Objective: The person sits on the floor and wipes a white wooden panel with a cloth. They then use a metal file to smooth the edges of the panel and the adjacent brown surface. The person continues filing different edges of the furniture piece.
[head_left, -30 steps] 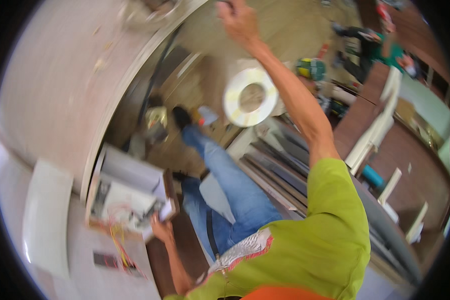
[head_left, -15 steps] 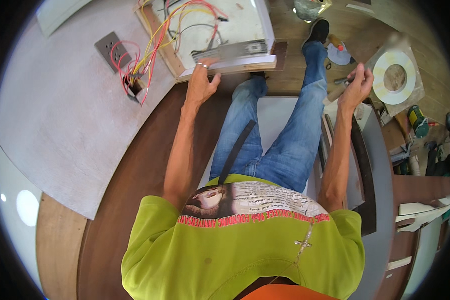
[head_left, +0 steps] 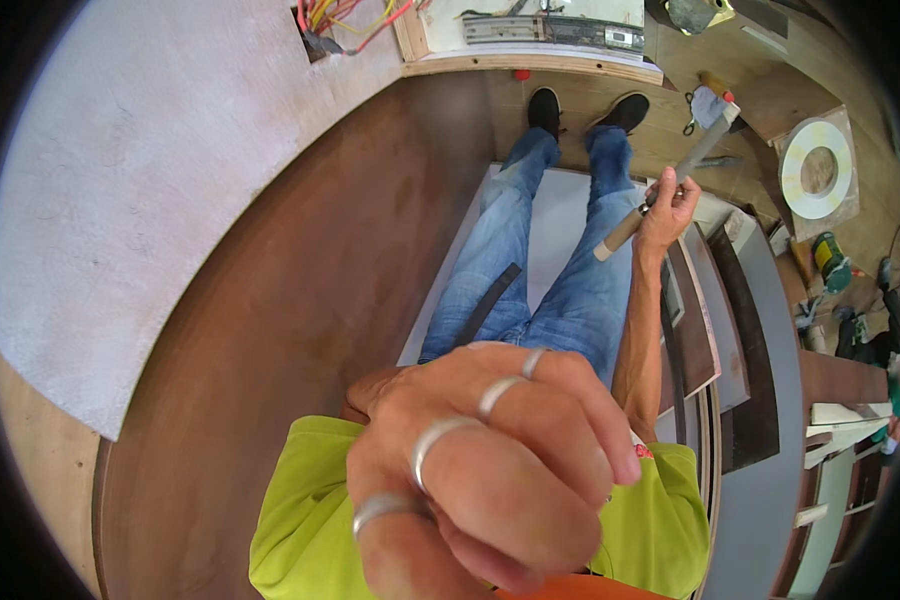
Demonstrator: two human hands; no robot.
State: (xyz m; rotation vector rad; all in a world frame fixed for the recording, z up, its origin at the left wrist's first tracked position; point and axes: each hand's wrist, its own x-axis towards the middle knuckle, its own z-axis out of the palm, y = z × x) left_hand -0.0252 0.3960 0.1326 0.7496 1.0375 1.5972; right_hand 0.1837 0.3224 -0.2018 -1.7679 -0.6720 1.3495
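Observation:
Close below the camera is my left hand (head_left: 500,450), large, with rings on several fingers. Its fingers are curled in, and whatever they may hold is hidden. Farther off on the right, my right hand (head_left: 667,208) is closed around a wooden-handled tool with a long flat grey blade (head_left: 706,150), perhaps a file or chisel. The tan handle points down toward my thigh and the blade points up and away. A metal drawer slide (head_left: 545,32) lies in the white, wood-edged box (head_left: 530,62) at the top.
A curved whitish panel (head_left: 150,180) and a brown board (head_left: 300,270) stand at the left. Red and yellow wires (head_left: 345,15) come from a hole. On the right floor lie a roll of pale edging tape (head_left: 816,168), scissors (head_left: 689,115) and a green tool (head_left: 832,262). Curved boards (head_left: 760,340) stand beside me.
My left hand has left the drawer slide in the box and come up close to the camera. My right hand has come lower and nearer with the tool. The view has shifted.

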